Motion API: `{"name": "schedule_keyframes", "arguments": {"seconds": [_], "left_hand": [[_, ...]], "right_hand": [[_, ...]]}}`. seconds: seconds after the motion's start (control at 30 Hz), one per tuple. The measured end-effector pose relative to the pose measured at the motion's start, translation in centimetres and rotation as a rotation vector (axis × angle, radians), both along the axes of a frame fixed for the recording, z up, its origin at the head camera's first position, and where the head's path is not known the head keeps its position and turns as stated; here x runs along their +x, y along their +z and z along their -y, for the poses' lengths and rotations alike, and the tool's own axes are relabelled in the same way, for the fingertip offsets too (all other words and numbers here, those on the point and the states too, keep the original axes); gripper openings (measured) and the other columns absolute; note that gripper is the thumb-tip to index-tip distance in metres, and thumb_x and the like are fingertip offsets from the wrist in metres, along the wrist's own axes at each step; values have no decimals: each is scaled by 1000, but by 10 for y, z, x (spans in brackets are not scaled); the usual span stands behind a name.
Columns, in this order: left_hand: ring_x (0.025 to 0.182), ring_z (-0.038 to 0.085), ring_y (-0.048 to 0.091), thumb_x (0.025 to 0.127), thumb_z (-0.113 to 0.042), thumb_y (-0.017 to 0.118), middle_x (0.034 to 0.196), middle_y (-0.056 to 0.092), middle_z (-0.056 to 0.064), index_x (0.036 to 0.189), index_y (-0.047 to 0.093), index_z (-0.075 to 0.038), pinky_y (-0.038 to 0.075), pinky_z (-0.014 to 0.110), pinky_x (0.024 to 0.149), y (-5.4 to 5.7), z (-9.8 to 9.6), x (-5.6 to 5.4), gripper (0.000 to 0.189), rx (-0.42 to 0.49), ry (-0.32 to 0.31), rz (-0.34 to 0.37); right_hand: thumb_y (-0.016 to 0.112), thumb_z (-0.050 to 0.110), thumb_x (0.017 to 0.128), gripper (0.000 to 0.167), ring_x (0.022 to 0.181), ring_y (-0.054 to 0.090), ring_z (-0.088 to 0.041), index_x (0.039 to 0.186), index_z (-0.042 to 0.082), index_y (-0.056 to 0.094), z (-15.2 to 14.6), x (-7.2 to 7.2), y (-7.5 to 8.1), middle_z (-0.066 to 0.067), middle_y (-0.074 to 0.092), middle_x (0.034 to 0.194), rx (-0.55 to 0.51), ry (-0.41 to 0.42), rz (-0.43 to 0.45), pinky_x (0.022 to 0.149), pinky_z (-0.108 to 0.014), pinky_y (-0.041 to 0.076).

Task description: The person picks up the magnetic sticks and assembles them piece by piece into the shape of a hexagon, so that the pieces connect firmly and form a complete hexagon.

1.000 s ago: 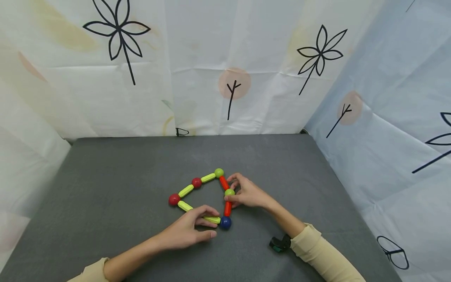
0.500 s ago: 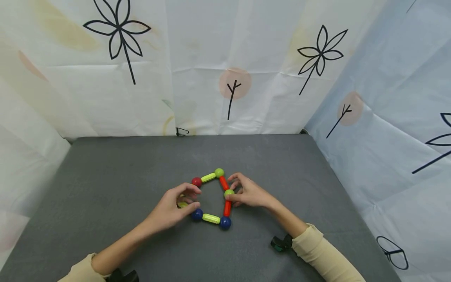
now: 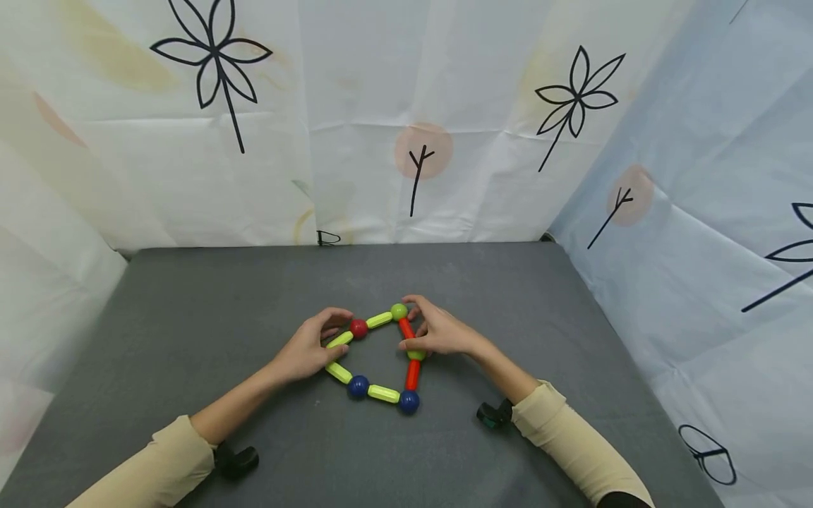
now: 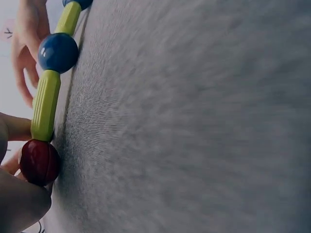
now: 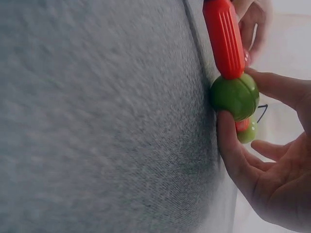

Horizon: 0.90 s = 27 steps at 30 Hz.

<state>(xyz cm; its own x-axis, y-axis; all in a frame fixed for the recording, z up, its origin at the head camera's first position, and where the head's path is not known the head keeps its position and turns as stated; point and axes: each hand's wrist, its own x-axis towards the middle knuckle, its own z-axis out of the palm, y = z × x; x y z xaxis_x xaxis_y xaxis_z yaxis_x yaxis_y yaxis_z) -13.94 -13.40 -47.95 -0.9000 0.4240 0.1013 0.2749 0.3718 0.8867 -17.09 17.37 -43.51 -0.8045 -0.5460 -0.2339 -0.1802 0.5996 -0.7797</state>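
A closed loop of coloured balls and ribbed sticks lies on the grey table. My left hand (image 3: pixel 309 346) grips the loop's left corner, a red ball (image 4: pixel 40 162) hidden in the head view. From that ball a yellow-green stick (image 4: pixel 46 104) leads to a blue ball (image 3: pixel 358 386). On the right side, my right hand (image 3: pixel 441 330) pinches the middle green ball (image 5: pixel 234 98) between thumb and finger. Red sticks (image 3: pixel 413 375) join this ball to the top green ball (image 3: pixel 399 312) and the lower blue ball (image 3: pixel 409 401). Another red ball (image 3: pixel 358 329) sits on the upper-left side.
The grey table (image 3: pixel 254 289) extends around the loop. A patterned white cloth (image 3: pixel 356 176) hangs behind it, with more cloth at both sides. Dark wrist cameras (image 3: pixel 236 462) are strapped below the sleeves.
My left hand has moved from the loop's lower stick up and left to the corner red ball. My right hand stays at the middle green ball, shifting slightly upward. The loop has moved a little right.
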Motion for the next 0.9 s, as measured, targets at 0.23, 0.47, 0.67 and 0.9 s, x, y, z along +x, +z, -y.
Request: {"name": "schedule_keyframes", "arguments": {"seconds": [0.23,0.47,0.67,0.9], "left_hand": [[139,40,63,99,3,73,145,66,22,144,57,0,52,53,117,0,-14,-14,48,-67,37,-22],[131,36,66,101,7,65,139,68,20,141,61,0,54,56,112,0,-24,-20,41,-72,106,-72],[124,38,64,98,6,62,136,69,19,138,62,-3,52,55,105,-13,-30,-26,41,-51,141,-167],[126,36,59,100,-1,62,139,66,14,142,59,-9,47,56,107,-28,-34,-35,42,-82,160,-155]], "right_hand": [[83,21,97,85,72,69,-12,165,10,34,6,-5,-3,-21,56,136,11,23,11,60,-34,62],[76,17,102,71,63,67,-11,161,13,37,7,-3,-6,-16,64,116,14,28,-23,56,-34,61],[75,15,103,69,57,66,-12,161,13,38,9,1,-3,-12,68,102,60,-16,-64,53,-32,60],[74,17,104,70,57,66,-14,162,11,36,13,0,0,-12,68,97,97,-52,-75,53,-32,60]]}}
